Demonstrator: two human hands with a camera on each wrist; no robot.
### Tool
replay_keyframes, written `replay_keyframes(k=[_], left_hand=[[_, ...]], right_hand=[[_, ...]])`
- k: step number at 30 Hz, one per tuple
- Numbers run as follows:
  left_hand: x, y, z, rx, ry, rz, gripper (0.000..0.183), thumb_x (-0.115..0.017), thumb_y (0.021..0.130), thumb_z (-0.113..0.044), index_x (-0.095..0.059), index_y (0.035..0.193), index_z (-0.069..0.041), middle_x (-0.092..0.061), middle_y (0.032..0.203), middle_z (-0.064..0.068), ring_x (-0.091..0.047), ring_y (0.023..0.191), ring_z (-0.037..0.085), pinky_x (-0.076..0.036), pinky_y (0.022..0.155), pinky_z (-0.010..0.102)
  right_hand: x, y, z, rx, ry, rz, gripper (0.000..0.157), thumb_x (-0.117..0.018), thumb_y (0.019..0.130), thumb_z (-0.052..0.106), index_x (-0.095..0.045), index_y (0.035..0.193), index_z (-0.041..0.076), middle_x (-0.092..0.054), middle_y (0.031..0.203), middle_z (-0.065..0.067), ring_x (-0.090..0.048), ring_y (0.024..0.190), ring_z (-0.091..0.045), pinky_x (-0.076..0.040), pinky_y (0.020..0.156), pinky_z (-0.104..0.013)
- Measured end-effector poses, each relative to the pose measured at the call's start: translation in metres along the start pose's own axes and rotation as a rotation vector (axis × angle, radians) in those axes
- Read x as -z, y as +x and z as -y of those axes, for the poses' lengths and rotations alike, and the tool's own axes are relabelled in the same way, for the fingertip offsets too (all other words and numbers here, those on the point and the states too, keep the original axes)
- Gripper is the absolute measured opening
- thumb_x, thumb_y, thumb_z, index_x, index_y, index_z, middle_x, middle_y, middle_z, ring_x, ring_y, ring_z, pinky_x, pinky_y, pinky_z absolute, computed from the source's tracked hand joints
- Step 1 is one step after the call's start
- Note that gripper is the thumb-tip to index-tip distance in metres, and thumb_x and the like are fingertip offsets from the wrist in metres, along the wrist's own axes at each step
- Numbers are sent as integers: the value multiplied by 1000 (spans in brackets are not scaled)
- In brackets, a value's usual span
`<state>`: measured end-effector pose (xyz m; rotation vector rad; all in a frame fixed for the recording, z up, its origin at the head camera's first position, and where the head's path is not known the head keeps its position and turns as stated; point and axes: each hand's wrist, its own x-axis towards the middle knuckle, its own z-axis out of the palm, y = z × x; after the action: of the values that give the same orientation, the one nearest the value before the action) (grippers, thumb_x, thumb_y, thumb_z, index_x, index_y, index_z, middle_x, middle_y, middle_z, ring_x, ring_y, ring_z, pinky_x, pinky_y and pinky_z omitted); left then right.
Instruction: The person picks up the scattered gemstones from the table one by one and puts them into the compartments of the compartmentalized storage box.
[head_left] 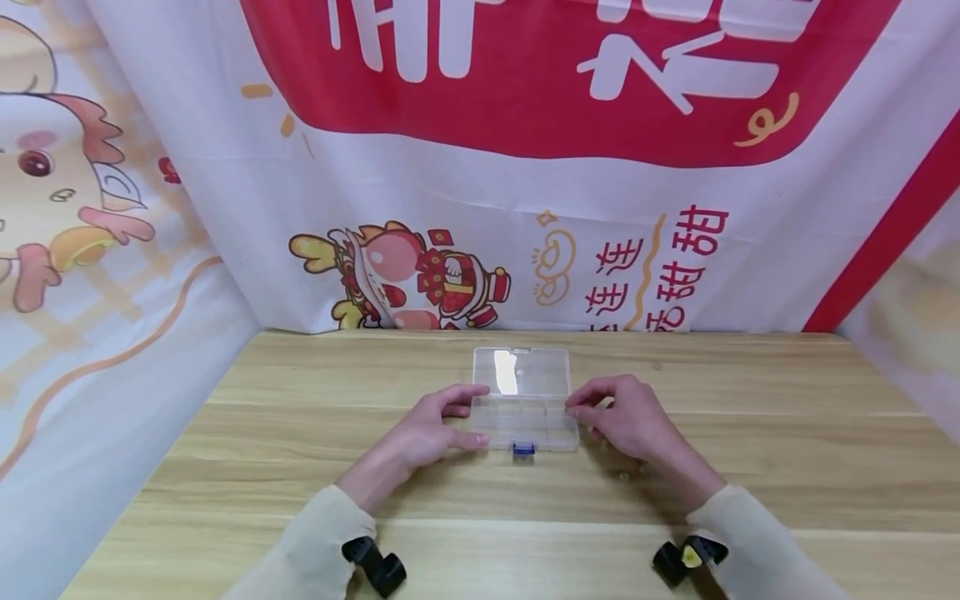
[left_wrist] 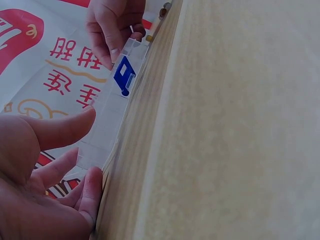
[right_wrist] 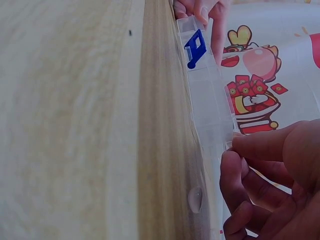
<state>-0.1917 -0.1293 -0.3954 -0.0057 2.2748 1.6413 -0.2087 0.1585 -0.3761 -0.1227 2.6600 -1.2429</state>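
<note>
A clear plastic compartment box (head_left: 555, 442) lies on the table with its lid (head_left: 540, 372) swung back flat behind it. A blue latch (head_left: 523, 449) is at the middle of its front side. My left hand (head_left: 429, 429) holds the box's left end, thumb at the front corner and fingers toward the back. At the right end, my right hand (head_left: 626, 415) has thumb and index finger pinched on a small clear piece (right_wrist: 228, 145) right at the box's edge. I cannot tell whether this piece is separate from the box.
Close to my right hand, small clear rounded pieces (head_left: 624, 477) lie on the wooden table (head_left: 480, 550); one clear oval piece (right_wrist: 195, 200) shows large in the right wrist view. A printed cloth (head_left: 420, 183) hangs behind the table's back edge.
</note>
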Motion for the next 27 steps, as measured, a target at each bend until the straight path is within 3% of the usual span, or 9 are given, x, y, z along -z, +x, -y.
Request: replay_keyframes(k=[27], left_hand=[[-1,-1,-2,15,33,-10,67,-87,85,-11,-64,145,-32,-58,147,6,-52,136,28,-42,120,54]], right_hand=[[0,3,-2,-3,-14,-4,12,-73,100,14,-81,108,16,-74,101,-5,-66,74,-19,-53,59,-28]])
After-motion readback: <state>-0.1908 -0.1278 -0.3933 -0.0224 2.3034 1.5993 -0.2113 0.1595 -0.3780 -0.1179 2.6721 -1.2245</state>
